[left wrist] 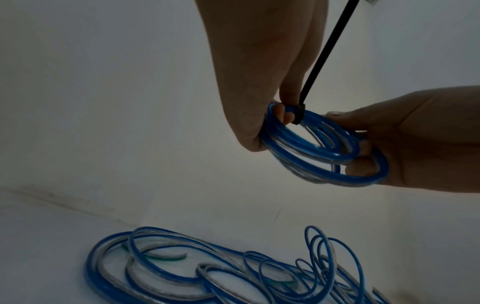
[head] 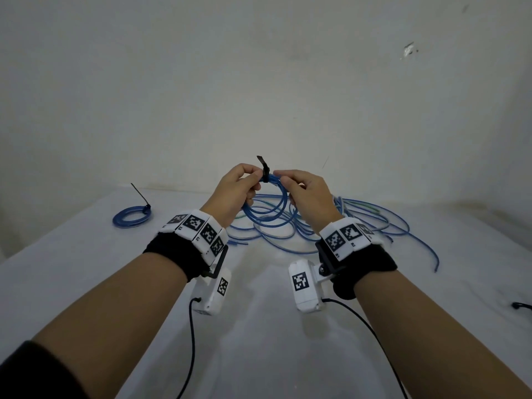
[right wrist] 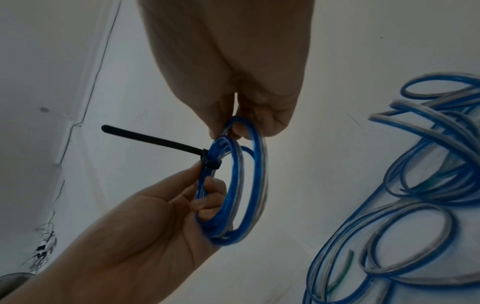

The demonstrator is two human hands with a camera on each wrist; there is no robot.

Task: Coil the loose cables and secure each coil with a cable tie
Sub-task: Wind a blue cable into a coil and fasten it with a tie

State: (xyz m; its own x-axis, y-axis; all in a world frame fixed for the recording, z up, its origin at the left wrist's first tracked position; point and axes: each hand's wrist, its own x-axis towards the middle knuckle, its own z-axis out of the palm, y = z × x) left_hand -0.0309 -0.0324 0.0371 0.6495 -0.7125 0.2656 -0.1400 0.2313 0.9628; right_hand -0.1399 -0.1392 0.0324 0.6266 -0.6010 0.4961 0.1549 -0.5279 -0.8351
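Evidently light and springy, the blue coil (head: 266,201) is pinched by left hand (head: 234,191) and right hand (head: 306,194) flanking the black cable tie (head: 264,168) at twelve o'clock, the best grip.

From the head view I cannot see the fingertips of my left hand (head: 234,189) or right hand (head: 309,194); they curl behind the blue coil (head: 266,201). The cable tie (head: 264,165) runs off the top edge of the left wrist view, so its tip is lost there. A small dark object (head: 521,305) at the desk's right edge is cut off, too little showing to name. The loose cables (right wrist: 420,185) blur in the right wrist view and leave its right edge.
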